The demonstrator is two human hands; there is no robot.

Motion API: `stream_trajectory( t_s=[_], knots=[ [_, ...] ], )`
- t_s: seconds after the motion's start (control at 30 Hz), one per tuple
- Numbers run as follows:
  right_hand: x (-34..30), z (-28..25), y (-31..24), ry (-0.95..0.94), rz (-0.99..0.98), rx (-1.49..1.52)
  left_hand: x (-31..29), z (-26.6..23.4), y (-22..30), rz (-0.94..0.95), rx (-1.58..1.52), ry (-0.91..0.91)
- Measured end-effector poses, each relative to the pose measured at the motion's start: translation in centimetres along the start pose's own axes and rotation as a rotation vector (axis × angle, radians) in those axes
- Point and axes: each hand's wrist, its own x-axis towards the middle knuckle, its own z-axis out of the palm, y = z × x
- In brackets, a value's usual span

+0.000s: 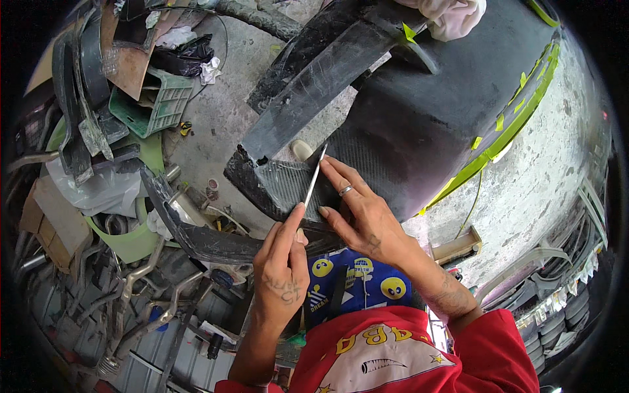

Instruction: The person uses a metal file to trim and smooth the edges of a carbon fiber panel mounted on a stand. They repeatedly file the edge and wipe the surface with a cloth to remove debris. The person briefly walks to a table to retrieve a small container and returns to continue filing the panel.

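My left hand is closed around the lower end of a slim silvery rod-like tool. The tool slants up and away across the black car bumper, its dark tip lying near the edge of an opening. Whether it is a file or a blade I cannot tell. On the bumper's carbon-patterned corner, my right hand lies with fingers stretched out and thumb apart. Its index fingertip is beside the tool, near the tip. A ring sits on one finger. Through the opening a pale rounded object shows.
Yellow-green tape runs along the bumper's right side. A pale crumpled cloth rests at its top. To the left are a green plastic crate, a cardboard box and bent metal pipes. A wooden block lies at right.
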Motion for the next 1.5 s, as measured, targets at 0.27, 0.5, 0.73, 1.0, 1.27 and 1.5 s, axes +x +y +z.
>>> stream_trajectory(
  t_s=[0.27,0.5,0.73,1.0,1.27,1.5],
  knots=[
    [0.1,0.4,0.3,0.034,-0.047,-0.049,0.8,-0.8,0.2,0.057,0.126,-0.008],
    [0.1,0.0,-0.2,-0.003,0.006,-0.033,0.5,-0.4,0.2,0.033,0.06,0.012],
    [0.2,-0.2,-0.5,-0.026,0.02,-0.043,0.2,0.2,0.2,-0.097,-0.111,0.021],
    [0.3,-0.1,-0.3,0.001,-0.022,-0.079,0.2,0.5,0.1,0.136,0.151,0.037],
    [0.1,0.4,-0.2,0.058,-0.003,-0.114,-0.2,1.4,-2.0,0.07,-0.101,0.131],
    [0.6,-0.5,-1.3,0.107,0.045,-0.371,-1.4,-0.9,-2.9,-0.002,-0.233,0.085]
  ],
)
